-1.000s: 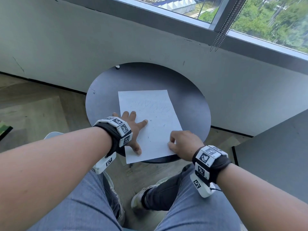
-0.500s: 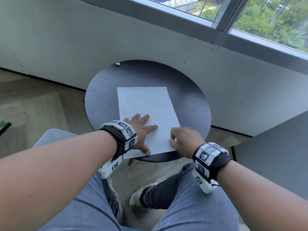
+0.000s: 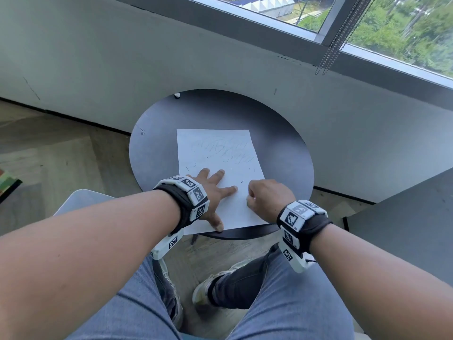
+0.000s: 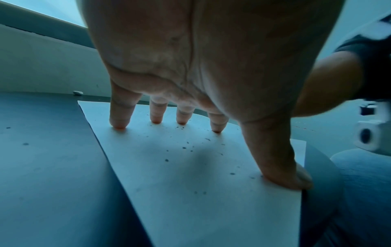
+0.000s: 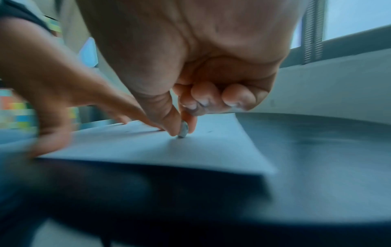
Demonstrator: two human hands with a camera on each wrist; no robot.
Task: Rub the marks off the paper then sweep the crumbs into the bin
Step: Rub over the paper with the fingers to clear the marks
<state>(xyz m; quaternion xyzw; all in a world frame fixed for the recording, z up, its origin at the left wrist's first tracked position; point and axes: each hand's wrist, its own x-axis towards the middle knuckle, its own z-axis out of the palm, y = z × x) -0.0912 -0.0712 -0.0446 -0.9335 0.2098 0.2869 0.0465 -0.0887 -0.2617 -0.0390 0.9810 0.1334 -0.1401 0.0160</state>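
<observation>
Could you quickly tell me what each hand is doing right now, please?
Left hand: open, fingers spread, pressing the paper flat.
Right hand: pinching a small eraser against the paper.

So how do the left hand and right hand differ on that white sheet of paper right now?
The left hand lies spread, straight fingers and thumb pressing the white sheet of paper flat; the right hand is curled. The left holds nothing; the right pinches a small grey eraser, its tip on the sheet. Both are at the paper's near end on the round dark table.

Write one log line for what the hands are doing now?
left hand flat on paper | right hand pinches eraser, tip on paper | faint marks remain | crumbs unswept
</observation>
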